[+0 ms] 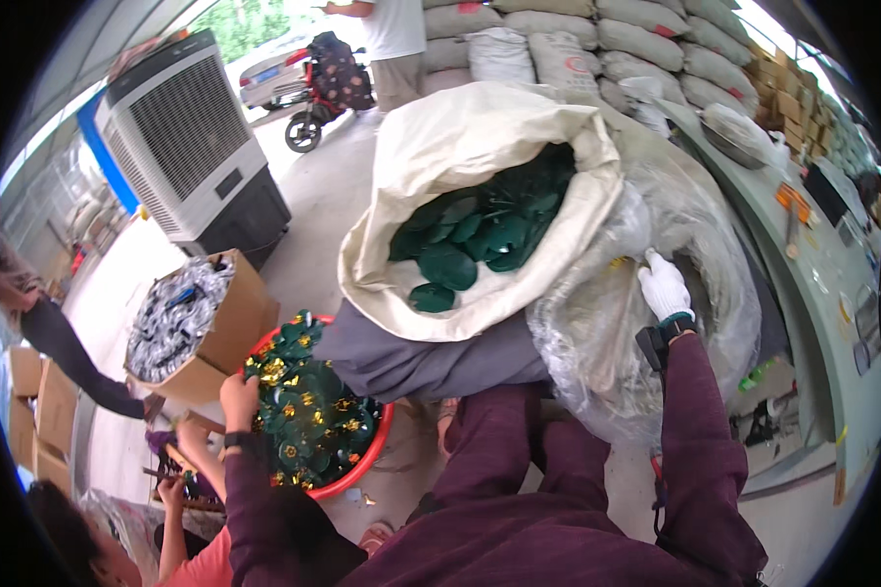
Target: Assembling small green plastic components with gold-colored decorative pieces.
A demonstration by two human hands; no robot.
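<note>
My left hand (238, 399), bare, is at the left rim of a red basin (386, 448). Its fingers are curled closed; whatever they grip is hidden. Green discs (308, 416) with gold flower-shaped pieces (272, 371) fill the basin. My right hand (667, 288), in a white knit glove, reaches into a clear plastic bag (597, 367). Its fingers are drawn together, and I cannot make out what is between them. In front of me a large cream woven sack (470, 117) gapes with its rim rolled back, showing dark green discs (489, 230).
A carton of silvery pieces (227, 323) adjoins the basin. Behind it stands an air cooler (181, 137). A co-worker's hand (171, 491) is at lower left. At right runs a grey bench (803, 274) bearing an orange-handled tool (792, 207). Stacked sacks (636, 44) line the back.
</note>
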